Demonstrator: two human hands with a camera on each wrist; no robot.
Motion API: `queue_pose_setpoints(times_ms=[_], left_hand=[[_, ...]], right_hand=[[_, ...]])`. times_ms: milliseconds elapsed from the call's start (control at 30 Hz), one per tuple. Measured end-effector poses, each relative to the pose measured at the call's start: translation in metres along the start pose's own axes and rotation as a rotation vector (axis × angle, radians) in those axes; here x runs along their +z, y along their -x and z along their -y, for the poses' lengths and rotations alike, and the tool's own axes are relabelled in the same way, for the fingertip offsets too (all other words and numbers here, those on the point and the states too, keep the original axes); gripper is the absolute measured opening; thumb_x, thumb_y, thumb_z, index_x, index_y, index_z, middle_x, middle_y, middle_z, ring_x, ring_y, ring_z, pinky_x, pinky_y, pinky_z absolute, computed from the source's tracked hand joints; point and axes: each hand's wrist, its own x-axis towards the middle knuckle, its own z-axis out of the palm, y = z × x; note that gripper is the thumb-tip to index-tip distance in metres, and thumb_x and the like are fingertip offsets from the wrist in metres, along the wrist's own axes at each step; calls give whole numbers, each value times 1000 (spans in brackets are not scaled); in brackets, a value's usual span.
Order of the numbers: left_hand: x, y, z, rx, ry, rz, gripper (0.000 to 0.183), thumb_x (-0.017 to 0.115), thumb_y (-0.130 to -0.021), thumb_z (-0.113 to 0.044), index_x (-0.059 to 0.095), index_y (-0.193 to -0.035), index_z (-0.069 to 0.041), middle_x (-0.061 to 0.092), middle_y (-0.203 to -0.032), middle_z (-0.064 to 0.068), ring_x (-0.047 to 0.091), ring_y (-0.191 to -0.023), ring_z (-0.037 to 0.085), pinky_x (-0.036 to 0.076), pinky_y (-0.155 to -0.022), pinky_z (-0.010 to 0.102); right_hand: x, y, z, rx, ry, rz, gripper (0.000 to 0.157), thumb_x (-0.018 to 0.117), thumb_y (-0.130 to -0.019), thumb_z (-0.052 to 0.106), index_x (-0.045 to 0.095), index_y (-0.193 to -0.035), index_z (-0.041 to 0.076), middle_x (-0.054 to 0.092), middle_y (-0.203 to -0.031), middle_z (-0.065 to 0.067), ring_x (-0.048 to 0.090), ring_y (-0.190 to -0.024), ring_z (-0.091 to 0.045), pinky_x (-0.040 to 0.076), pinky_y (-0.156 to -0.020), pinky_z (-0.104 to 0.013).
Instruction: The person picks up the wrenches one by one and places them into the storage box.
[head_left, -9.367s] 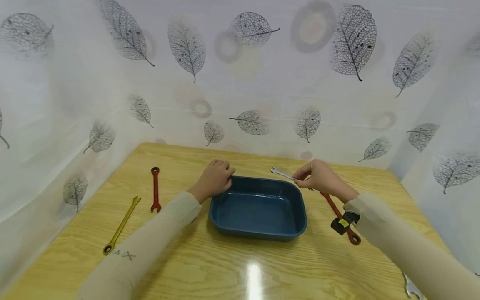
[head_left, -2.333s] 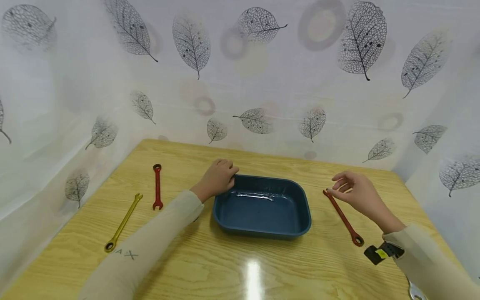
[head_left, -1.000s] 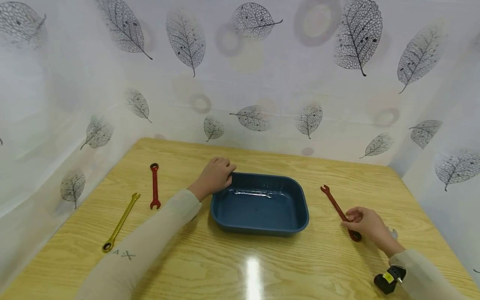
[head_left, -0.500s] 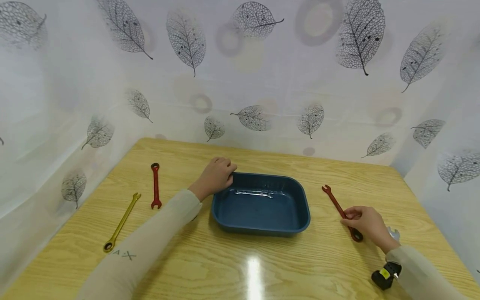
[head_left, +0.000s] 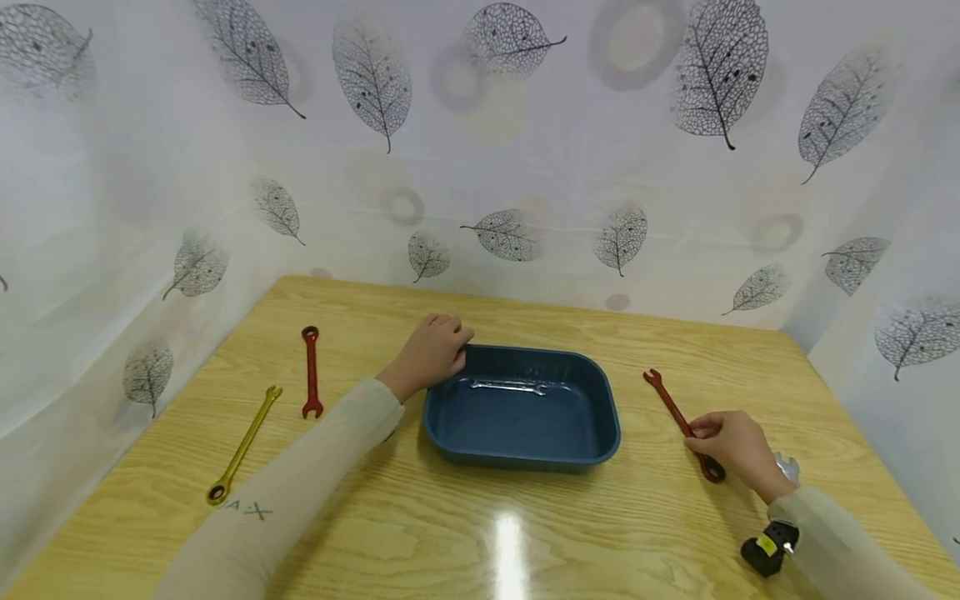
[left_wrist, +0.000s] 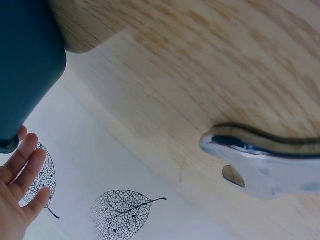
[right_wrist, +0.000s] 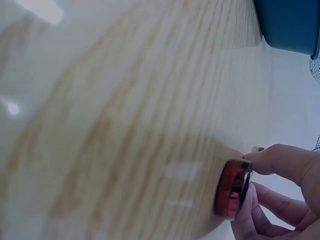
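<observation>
My left hand (head_left: 429,354) grips the far-left corner of the dark blue rectangular tray (head_left: 517,463), its fingers (left_wrist: 22,165) against the outside of the rim in the left wrist view. Inside the tray lies a small silver wrench (head_left: 507,387) along the back wall. To the tray's right, my right hand (head_left: 735,450) pinches a red combination wrench (head_left: 670,403) between thumb and fingers, close to its ring end. In the right wrist view that ring end (right_wrist: 233,190) shows edge-on, close to the tabletop. The wrench's open-ended jaw points away toward the back.
Another red wrench (head_left: 311,375) and a gold wrench (head_left: 245,446) lie on the wooden table at left. A silver wrench end (head_left: 786,468) shows beyond my right wrist. In the left wrist view, a large silver wrench (left_wrist: 270,167) lies near the left forearm. Leaf-printed curtains (head_left: 502,167) surround the table.
The small silver wrench, earlier in my right hand, now lies in the tray. My right hand has moved right and nearer, onto the red wrench. My left hand has stayed on the tray.
</observation>
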Motion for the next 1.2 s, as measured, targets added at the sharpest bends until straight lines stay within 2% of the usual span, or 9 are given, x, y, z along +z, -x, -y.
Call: queue_pose_setpoints(times_ms=[467,733,1000,1200], left_hand=[[0,0,-1,-12,7,13,14,60,-84,-15,64,-97,-11,61,-85,5,59,-83,21,47,-89,41],[-2,-1,-1,-16,9,24,14,60,-85,-15,64,-97,-10,61,-87,6,59,-85,23,47,-90,41],[-1,-1,0,-24,10,43,15,59,-85,-15,65,-98,-10,62,-88,6,60,-86,23,46,-92,42],[0,-1,0,-20,0,42,14,59,-85,-15,65,-97,-10,62,-87,6,59,-85,22,47,-91,42]], right_hand=[[1,3,-7,0,-49,-28,28,69,-80,12,67,-99,-9,69,-79,-8,57,-63,-10,47,-55,-26],[1,5,-12,1,-59,-55,31,65,-83,13,65,-105,-9,68,-78,-6,52,-52,-9,43,-48,-27],[1,3,-12,-26,-17,-100,28,65,-81,12,67,-101,-8,67,-76,-5,51,-56,-5,42,-50,-24],[-1,2,-11,-12,-15,-75,26,66,-80,10,66,-99,-9,66,-76,-6,51,-59,-8,42,-51,-24]])
